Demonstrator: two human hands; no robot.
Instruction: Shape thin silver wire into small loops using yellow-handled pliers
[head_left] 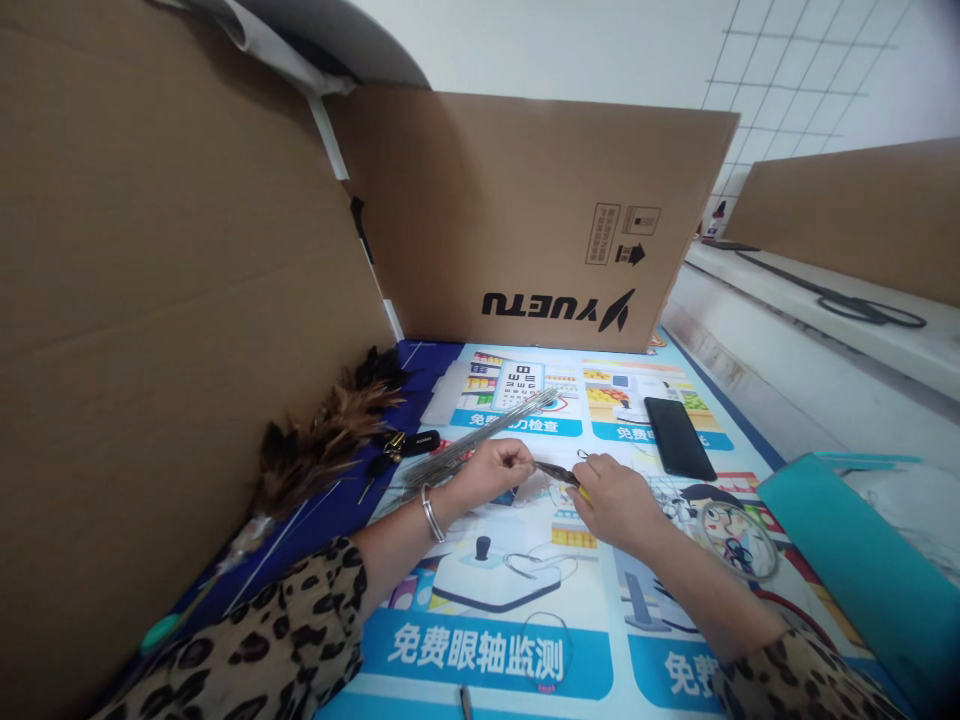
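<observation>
In the head view, the right hand (619, 505) is closed around the pliers (555, 472), near the middle of the surface (592, 660). Their long axis points toward the left edge, the tip just beside the left hand (491, 470). Its fingers are pinched; what they hold is too small to tell. Wires (499, 422) lie slantwise beyond this nearer hand.

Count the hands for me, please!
2: the left hand beside the tip of the pliers, and the right hand around their handle.
</observation>
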